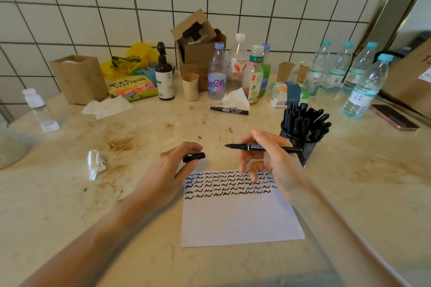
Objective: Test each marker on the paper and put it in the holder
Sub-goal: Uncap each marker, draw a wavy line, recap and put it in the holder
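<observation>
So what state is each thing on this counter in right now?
Marker: uncapped, held level in the right hand.
Cap: off, gripped by the left hand.
Paper: flat, top part filled with black squiggles.
Holder: upright, packed with markers.
Spare marker: capped, lying near the bottles.
Phone: screen dark.

Soft, even daylight, moderately bright with a warm cast; hands (163,170) and arms throw only faint, diffuse shadows on the countertop (70,205), darkest along its near edge at bottom centre. Strong wide-angle distortion: tile wall (93,7) grid lines bow, the counter's far edge curves, and the metal frame (396,2) at upper right leans hard. Centre is fairly sharp, with squiggles on the paper (240,221) legible, while the left edge goes soft and smeared, and the water bottles (363,86) at far right show mild highlights.
</observation>
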